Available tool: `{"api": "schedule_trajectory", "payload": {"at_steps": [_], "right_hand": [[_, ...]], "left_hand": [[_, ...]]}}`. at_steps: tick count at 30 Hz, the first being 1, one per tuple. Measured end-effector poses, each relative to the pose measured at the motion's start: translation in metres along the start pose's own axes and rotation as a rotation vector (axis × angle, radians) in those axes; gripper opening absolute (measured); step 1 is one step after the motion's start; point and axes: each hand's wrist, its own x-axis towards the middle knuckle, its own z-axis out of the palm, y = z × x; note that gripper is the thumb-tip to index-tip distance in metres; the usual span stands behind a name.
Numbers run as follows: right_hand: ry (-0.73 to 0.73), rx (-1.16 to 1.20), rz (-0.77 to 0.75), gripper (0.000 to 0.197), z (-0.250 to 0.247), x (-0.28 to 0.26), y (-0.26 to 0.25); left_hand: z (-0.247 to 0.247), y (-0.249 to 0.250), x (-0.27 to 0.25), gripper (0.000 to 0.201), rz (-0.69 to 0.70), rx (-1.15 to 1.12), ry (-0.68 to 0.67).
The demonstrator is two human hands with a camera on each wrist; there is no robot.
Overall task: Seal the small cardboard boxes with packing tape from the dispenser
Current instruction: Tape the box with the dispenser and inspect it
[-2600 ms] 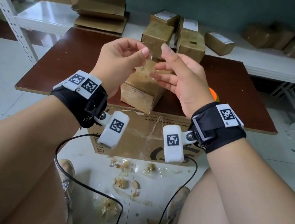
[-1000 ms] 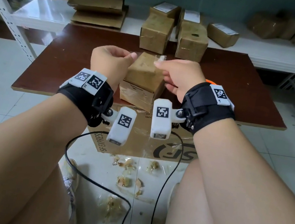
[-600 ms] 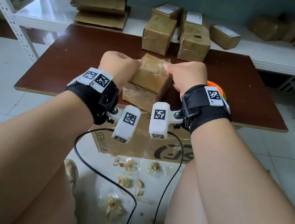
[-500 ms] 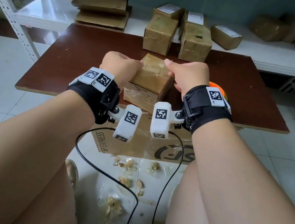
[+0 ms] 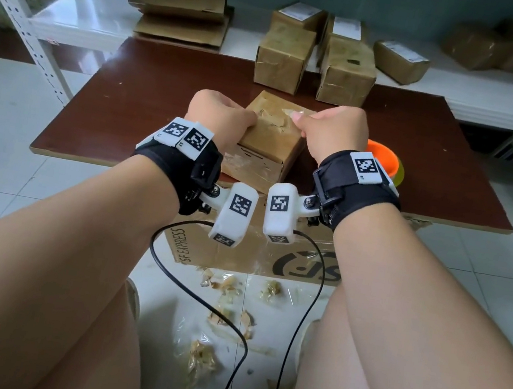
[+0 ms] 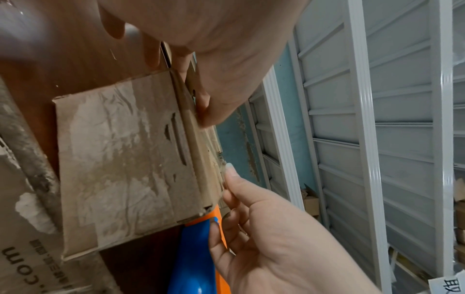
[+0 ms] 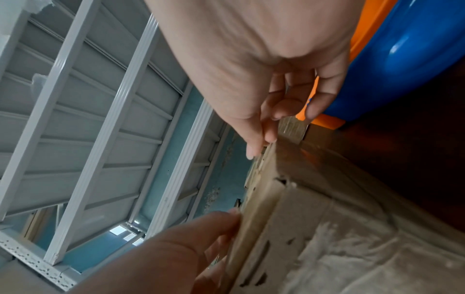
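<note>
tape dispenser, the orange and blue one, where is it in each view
Head: tape dispenser at centre right, mostly hidden behind the right wrist; only its orange part shows.
Left wrist: bottom centre, under the box corner.
Right wrist: top right, behind the right hand.
Shared landmark: the box it lies beside.

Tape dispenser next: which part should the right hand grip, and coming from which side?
Likely the blue handle, from above and the right. The tape dispenser lies on the table right of the box, mostly hidden behind the right hand, which pinches tape on the box top.
</note>
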Motion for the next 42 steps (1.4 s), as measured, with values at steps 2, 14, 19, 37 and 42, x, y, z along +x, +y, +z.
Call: {"api": "schedule_trajectory", "payload": {"at_steps": [2, 14, 19, 37, 42], "right_hand": [[0.010, -0.004, -0.002, 0.028, -0.001, 0.000, 0.001], [-0.141, 0.053, 0.166, 0.041, 0.008, -0.001, 0.007], [-0.056, 0.127, 0.055, 0.065, -0.001, -0.008, 0.000], [0.017, 0.298, -0.375, 0.066, -0.026, -0.068, -0.034], [0.042, 0.248, -0.483, 0.050, -0.019, -0.074, -0.040]], "left_hand": [[0.001, 0.001, 0.001, 0.020, -0.002, 0.006, -0.001], [0.012, -0.007, 0.016, 0.077, -0.224, -0.041, -0.151], [0.004, -0.006, -0.004, 0.027, 0.088, -0.116, -0.134], [-0.015, 0.003, -0.052, 0.061, 0.485, -0.305, -0.023], [-0.014, 0.007, -0.053, 0.070, 0.506, -0.471, 0.060]]}}
